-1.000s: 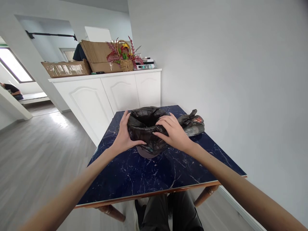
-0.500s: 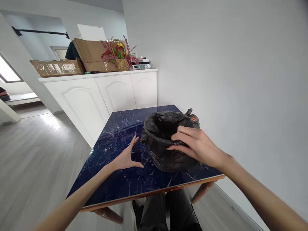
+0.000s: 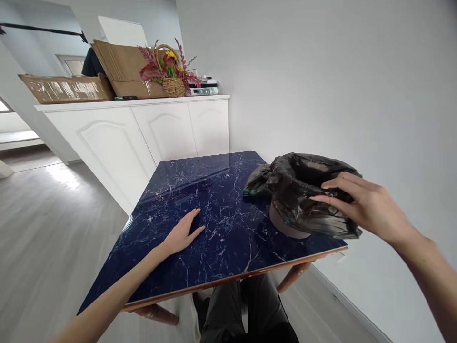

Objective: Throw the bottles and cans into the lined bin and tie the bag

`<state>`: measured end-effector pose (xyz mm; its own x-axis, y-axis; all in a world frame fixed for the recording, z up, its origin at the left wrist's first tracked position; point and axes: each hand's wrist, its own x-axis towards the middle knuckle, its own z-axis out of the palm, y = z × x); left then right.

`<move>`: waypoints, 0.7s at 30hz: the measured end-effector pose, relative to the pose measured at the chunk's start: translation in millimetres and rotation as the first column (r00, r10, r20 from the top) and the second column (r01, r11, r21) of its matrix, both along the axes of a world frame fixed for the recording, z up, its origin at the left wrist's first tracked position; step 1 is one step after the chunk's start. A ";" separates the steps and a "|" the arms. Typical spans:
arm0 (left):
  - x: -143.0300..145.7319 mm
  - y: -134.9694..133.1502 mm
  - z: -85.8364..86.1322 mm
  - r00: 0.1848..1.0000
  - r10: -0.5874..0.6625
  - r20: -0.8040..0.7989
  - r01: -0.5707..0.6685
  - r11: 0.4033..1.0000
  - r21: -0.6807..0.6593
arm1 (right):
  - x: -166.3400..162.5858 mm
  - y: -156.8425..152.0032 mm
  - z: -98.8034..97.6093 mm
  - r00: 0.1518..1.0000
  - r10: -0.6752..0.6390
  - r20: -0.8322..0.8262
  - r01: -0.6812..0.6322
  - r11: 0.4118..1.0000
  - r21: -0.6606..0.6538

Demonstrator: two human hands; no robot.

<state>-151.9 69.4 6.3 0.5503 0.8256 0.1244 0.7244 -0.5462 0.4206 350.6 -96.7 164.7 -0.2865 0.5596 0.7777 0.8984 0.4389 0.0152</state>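
A trash can (image 3: 288, 224) stands near the right edge of the blue marble-patterned table, with a pale greyish body showing below its liner. A black trash bag (image 3: 298, 197) lines it and folds over the rim, and a bunched part of the bag sticks out to the left. My right hand (image 3: 364, 202) grips the bag-covered rim on the near right side, some fingers inside the opening and the thumb outside. To the left, my left hand (image 3: 181, 233) is at the tabletop, fingers extended and thumb apart, holding nothing. What lies inside the can is hidden.
The table (image 3: 217, 190) has a wooden edge and stands by a white wall (image 3: 321, 85). Behind it, a white cabinet (image 3: 171, 128) bears cardboard boxes (image 3: 67, 89), a flower basket (image 3: 173, 87) and a plastic bottle (image 3: 210, 90). My legs (image 3: 228, 314) are below the near edge.
My right hand has moved the trash can to the right and turned it; the bunched bag part now points left. My left hand has come off the can's side, its fingers closer together.
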 end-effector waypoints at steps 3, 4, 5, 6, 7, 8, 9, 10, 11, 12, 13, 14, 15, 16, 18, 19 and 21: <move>1.2 -3.2 -0.8 1.000 0.014 0.000 -0.014 0.999 0.031 | 13.9 15.6 -9.2 1.000 -0.026 -0.013 0.027 0.998 0.060; 1.1 -3.7 -1.5 1.000 0.019 0.000 -0.019 0.999 0.039 | 14.6 18.7 -12.6 0.999 -0.044 -0.016 0.045 0.996 0.083; 0.9 -4.1 -2.2 1.000 0.024 0.000 -0.024 0.999 0.045 | 12.6 20.3 -16.2 0.997 -0.069 -0.021 0.071 0.992 0.104; 0.8 -4.4 -2.9 1.000 0.028 0.000 -0.028 0.998 0.050 | 7.7 20.2 -20.0 0.995 -0.094 -0.029 0.097 0.988 0.123; 0.6 -4.7 -3.5 0.999 0.032 -0.001 -0.032 0.998 0.053 | 0.0 18.3 -23.9 0.993 -0.112 -0.042 0.116 0.983 0.139; 0.6 -5.1 -3.8 0.999 0.034 -0.004 -0.034 0.998 0.053 | -10.3 14.9 -28.0 0.991 -0.119 -0.064 0.128 0.978 0.163; 0.8 -5.6 -3.7 0.999 0.036 -0.008 -0.035 0.998 0.051 | -22.8 10.5 -32.5 0.990 -0.108 -0.092 0.124 0.975 0.186; 1.1 -6.2 -3.3 0.999 0.038 -0.012 -0.037 0.998 0.048 | -36.8 5.6 -37.5 0.989 -0.079 -0.126 0.105 0.970 0.218; 1.7 -6.7 -2.7 0.999 0.041 -0.016 -0.040 0.998 0.045 | -51.8 1.2 -43.1 0.985 -0.042 -0.168 0.086 0.960 0.265; 2.5 -6.8 -1.9 0.999 0.043 -0.018 -0.042 0.998 0.041 | -66.9 -2.0 -49.6 0.981 0.003 -0.193 0.049 0.963 0.267; 3.6 -6.5 -1.0 0.999 0.044 -0.017 -0.043 0.998 0.035 | -81.7 -3.1 -57.0 0.978 0.063 -0.199 -0.017 0.974 0.225; 5.0 -5.3 0.0 0.999 0.045 -0.010 -0.045 0.999 0.029 | -95.5 -1.5 -65.4 0.972 0.132 -0.193 -0.104 0.983 0.150; 6.8 -3.1 0.8 0.999 0.047 0.009 -0.048 0.999 0.020 | -108.1 3.3 -74.9 0.963 0.183 -0.199 -0.177 0.983 0.052; 8.8 0.3 1.4 0.997 0.055 0.053 -0.055 0.998 0.005 | -119.2 11.5 -85.3 0.950 0.226 -0.217 -0.245 0.968 -0.064; 13.5 10.7 1.8 0.978 0.092 0.187 -0.088 0.996 -0.030 | -136.8 37.0 -108.0 0.908 0.258 -0.330 -0.357 0.889 -0.286; 15.9 17.4 1.5 0.959 0.120 0.257 -0.112 0.993 -0.045 | -143.5 53.4 -119.6 0.870 0.250 -0.425 -0.427 0.814 -0.394; 20.3 32.1 -0.1 0.915 0.178 0.362 -0.166 0.984 -0.064 | -154.0 89.7 -141.7 0.743 0.140 -0.654 -0.577 0.628 -0.521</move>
